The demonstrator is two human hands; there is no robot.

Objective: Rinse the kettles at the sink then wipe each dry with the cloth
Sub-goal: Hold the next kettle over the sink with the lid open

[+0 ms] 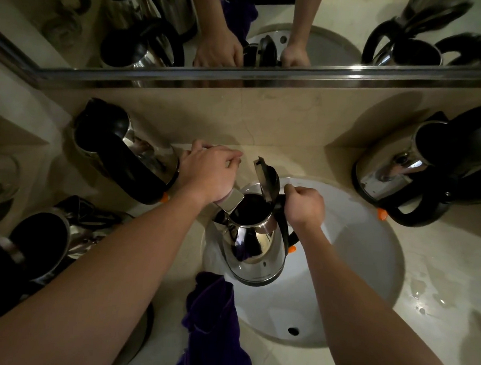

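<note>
Fingers of the right hand [304,205] curl round the black handle of a steel kettle [254,243], holding it upright over the white sink [368,257], its lid [267,178] tipped open just beside the knuckles. The left hand [209,172] reaches over the tap [231,201], fingers bent at its far end; what they grip I cannot tell. A purple cloth [211,319] hangs over the sink's near rim, below the held kettle. Left of the left hand a second kettle [125,152] stands on the tabletop [436,273], another kettle [42,242] nearer the elbow. Right of the right hand, well apart, sits a fourth kettle [394,172]. A mirror [323,20] runs behind.
</note>
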